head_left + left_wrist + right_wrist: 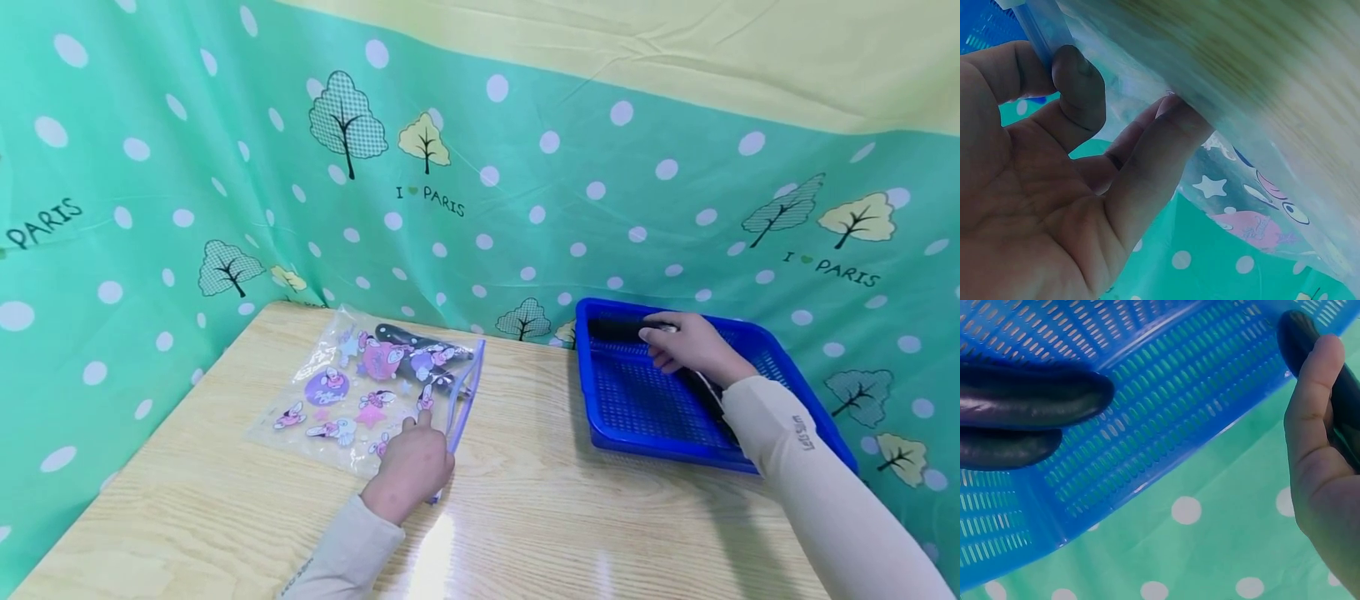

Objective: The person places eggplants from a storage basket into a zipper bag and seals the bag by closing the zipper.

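Note:
My left hand [412,471] grips a clear plastic zip bag [307,398] near its purple zip strip [467,398]. In the left wrist view, curled fingers [1079,94] hold the edge of the bag's mouth. Dark, long things, apparently eggplants [408,340], lie inside the printed bag on the table. My right hand [690,346] holds a long dark eggplant [617,329] at the far left of a blue basket [588,400]. Its thumb lies along that eggplant in the right wrist view. Two more glossy eggplants [1029,397] rest in the basket, partly under my right forearm in the head view.
The wooden table [517,500] carries the bag on the left and the basket on the right. Behind and beside it hangs a green dotted curtain [465,275] with printed trees, close to the basket's far side.

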`<state>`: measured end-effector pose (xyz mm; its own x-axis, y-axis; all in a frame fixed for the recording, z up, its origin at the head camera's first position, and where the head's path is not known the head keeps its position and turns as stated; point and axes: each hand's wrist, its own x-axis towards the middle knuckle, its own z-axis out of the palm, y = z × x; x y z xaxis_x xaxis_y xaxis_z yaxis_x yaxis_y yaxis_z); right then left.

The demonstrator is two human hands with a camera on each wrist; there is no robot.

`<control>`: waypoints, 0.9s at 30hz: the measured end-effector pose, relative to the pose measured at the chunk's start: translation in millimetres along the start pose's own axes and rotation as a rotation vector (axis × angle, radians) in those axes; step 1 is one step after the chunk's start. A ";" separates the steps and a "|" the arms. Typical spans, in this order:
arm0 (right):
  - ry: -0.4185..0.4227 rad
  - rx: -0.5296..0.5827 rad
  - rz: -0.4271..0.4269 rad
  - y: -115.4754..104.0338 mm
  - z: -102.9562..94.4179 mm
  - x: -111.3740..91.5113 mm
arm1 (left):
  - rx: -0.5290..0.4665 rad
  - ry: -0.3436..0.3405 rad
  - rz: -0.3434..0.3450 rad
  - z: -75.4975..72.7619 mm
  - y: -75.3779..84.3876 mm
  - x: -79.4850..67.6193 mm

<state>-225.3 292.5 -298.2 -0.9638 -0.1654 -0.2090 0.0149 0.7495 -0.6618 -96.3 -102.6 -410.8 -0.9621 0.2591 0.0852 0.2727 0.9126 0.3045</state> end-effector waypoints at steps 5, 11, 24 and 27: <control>0.019 0.030 -0.013 -3.9 -3.1 -4.4 | 0.004 -0.015 -0.014 -0.6 -0.5 0.9; 0.048 0.064 -0.023 -8.0 -6.7 -11.2 | -0.007 -0.030 -0.013 -3.7 -0.1 0.5; 0.016 0.060 -0.127 -33.3 6.4 -33.4 | -0.055 -0.005 0.006 -4.5 -3.0 -0.7; -0.003 0.063 -0.154 -41.3 13.2 -39.4 | -0.076 -0.037 0.003 -5.7 -5.2 0.6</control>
<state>-184.4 259.6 -272.2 -0.9553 -0.2770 -0.1034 -0.1163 0.6735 -0.7299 -98.3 -109.0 -406.8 -0.9601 0.2747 0.0518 0.2737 0.8857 0.3751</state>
